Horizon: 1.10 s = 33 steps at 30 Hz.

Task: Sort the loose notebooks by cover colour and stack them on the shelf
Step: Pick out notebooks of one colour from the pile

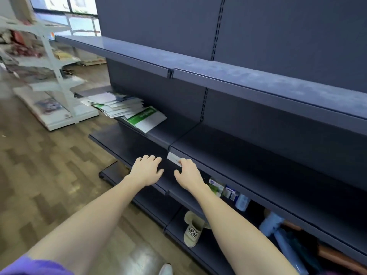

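A messy pile of loose notebooks (119,107), mostly white and pale covers with a green-and-white one (148,118) at its right end, lies on the dark blue middle shelf (228,143) at the left. My left hand (147,170) and my right hand (187,173) hover side by side in front of that shelf's front edge, well to the right of and below the pile. Both hands are empty, palms down, fingers loosely bent. My right fingertips are close to a white price label (174,158) on the shelf edge.
An upper dark shelf (218,76) runs above. Lower shelves hold small boxes and a bottle (242,201), a beige slipper (193,229) and blue items (278,231). A white rack (53,76) with goods stands at the left on the wood-pattern floor.
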{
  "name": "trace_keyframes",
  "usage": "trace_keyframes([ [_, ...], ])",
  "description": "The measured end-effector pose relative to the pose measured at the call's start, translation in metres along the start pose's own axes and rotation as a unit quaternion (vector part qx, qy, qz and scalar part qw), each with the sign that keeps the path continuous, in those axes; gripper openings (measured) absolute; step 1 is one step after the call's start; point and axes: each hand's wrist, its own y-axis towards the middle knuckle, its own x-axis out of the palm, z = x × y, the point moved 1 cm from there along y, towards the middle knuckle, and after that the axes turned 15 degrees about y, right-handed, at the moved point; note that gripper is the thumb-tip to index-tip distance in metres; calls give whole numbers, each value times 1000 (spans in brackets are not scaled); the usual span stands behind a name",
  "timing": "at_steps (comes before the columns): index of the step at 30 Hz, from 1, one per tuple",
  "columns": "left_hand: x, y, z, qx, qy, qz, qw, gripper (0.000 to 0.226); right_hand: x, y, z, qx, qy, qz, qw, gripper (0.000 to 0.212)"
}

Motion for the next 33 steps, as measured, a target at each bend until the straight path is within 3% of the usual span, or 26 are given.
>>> trace_keyframes([
  [5, -17, 75, -71, -47, -5, 10, 999, 53, 21, 90, -29, -9, 22, -5, 1000, 43],
  [13, -2, 157, -152, -52, 36, -7, 998, 54, 55, 201, -61, -35, 39, -26, 998, 39],
  [20, 28, 213, -211, -48, 21, 15, 999, 44, 110, 281, -104, -11, -76, -82, 994, 55],
  [23, 38, 241, -235, -26, 20, 17, 999, 48, 124, 311, -110, 1, -110, -88, 990, 62],
  [26, 47, 267, -252, 19, 3, 11, 1000, 51, 128, 325, -101, 39, -149, -84, 984, 55],
  [33, 77, 317, -262, 139, -15, 12, 990, 47, 113, 322, -83, 169, -134, 34, 976, 38],
])
